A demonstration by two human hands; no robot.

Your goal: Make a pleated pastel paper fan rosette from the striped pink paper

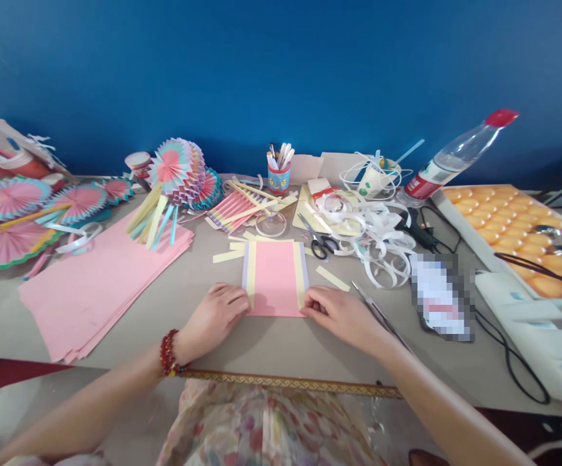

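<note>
A pink paper sheet [275, 275] with yellow and lavender bands along both side edges lies flat in front of me. My left hand [218, 317], a red beaded bracelet [167, 353] on its wrist, is closed on the sheet's lower left edge. At the lower right edge my right hand [336, 314] is closed too, its fingers curled and pinching the paper. The fingertips are partly hidden. Beyond the sheet are cut yellow strips [229, 257], and another yellow strip [333, 278] lies near my right hand. Black-handled scissors [320, 244] rest past the top right corner.
Pink sheets [101, 285] are stacked at left, beside folded paper fans [84, 200]. Curled white tape [382, 239] heaps at right, near a metal tool [375, 307], a blurred-out phone-like object [440, 298] and a tilted bottle [455, 162]. A pen cup [279, 177] stands behind, near the blue wall.
</note>
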